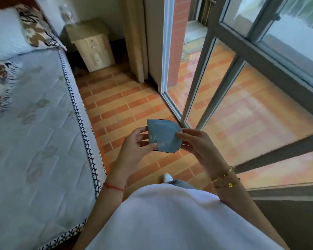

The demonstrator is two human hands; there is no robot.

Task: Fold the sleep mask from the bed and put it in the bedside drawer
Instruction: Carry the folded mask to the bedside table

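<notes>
The blue-grey sleep mask (163,135) is folded in half into a rounded shape with pale lettering on it. I hold it in front of my body, over the tiled floor. My left hand (134,150) pinches its left edge and my right hand (197,143) pinches its right edge. The bedside cabinet (93,47), pale wood with small drawers, stands far ahead past the head of the bed; its drawers look shut. The bed (34,141) with its grey quilted mattress lies to my left.
A white pillow (5,33) and patterned cushions sit at the head of the bed. An orange brick-pattern floor (119,101) runs between the bed and the glass doors (242,87) on the right. A pale curtain (134,37) hangs beside the cabinet.
</notes>
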